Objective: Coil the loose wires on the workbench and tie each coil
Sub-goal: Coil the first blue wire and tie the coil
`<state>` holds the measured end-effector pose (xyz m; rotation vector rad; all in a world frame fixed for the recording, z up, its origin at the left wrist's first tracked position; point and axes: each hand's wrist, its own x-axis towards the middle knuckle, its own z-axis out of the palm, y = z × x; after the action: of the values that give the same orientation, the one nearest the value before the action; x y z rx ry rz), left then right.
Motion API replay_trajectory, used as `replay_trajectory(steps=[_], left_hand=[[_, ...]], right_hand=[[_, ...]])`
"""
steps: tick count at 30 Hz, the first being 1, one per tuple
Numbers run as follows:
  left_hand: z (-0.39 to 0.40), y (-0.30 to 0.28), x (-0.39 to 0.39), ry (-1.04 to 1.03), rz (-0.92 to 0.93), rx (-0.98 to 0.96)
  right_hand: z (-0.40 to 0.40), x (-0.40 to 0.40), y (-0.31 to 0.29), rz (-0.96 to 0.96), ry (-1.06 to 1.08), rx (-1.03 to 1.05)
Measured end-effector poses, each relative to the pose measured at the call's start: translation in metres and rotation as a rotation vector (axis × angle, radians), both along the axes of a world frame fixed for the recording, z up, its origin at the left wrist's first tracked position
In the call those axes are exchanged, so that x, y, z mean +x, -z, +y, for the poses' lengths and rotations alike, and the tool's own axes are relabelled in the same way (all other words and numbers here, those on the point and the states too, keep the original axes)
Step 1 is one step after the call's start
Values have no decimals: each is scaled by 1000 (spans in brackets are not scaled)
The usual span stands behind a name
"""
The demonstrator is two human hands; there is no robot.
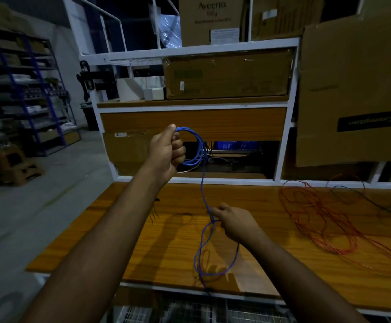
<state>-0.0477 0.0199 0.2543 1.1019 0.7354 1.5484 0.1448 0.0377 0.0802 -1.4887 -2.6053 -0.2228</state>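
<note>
My left hand (pixel 166 151) is raised above the wooden workbench (pixel 143 241) and grips a small coil of blue wire (pixel 195 148). One blue strand runs down from the coil to my right hand (pixel 234 223), which pinches it low over the bench. Below that hand the loose blue wire loops over the bench and drops past the front edge. A tangle of red wire (pixel 325 220) lies spread on the bench to the right, untouched.
A darker wire (pixel 362 197) lies at the far right of the bench. Shelving with cardboard boxes (pixel 227 73) stands behind the bench, and a large box (pixel 353 94) leans at the right. Blue storage racks (pixel 29 94) stand across the floor on the left.
</note>
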Motion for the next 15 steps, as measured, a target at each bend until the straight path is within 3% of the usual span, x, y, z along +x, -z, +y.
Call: replay_trajectory(steps=[4, 8, 12, 15], left_hand=[[0, 3, -5, -9, 24, -13], [1, 8, -7, -5, 33, -15], [1, 14, -6, -14, 48, -19], [2, 16, -5, -4, 45, -20]], right_hand=[[12, 6, -4, -74, -10, 31], [25, 11, -9, -102, 21, -179], [33, 21, -15, 186, 85, -400], [40, 29, -19, 289, 104, -472]])
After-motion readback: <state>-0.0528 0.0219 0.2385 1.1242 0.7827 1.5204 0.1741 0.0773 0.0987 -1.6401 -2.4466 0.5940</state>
